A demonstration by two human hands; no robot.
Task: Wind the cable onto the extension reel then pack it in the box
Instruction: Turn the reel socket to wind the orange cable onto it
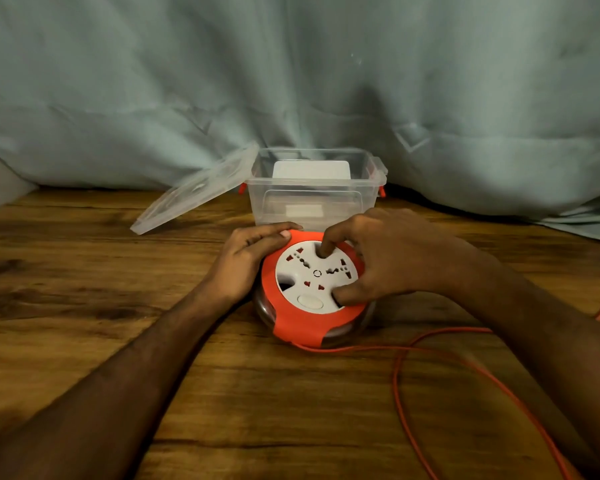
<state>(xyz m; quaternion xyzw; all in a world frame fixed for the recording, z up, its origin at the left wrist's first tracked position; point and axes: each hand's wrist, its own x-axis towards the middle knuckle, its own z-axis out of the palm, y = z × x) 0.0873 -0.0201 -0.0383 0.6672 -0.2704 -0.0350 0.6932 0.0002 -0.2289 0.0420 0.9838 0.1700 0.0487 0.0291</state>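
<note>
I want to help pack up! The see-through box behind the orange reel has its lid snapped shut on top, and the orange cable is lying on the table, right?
Not quite. The box is open: its lid is off and leans against the box's left side, as the head view shows. The rest holds: the box stands behind the reel, and the orange cable lies on the table.

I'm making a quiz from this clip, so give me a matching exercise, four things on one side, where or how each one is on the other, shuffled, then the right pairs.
Things:
1. reel
2. lid
3. cable
4. box

States:
A. open, at the back of the table
B. leaning against the box's left side
C. lying loose on the table, to the right
D. held under both hands, in front of the box

Pairs: 1-D, 2-B, 3-C, 4-A
</note>
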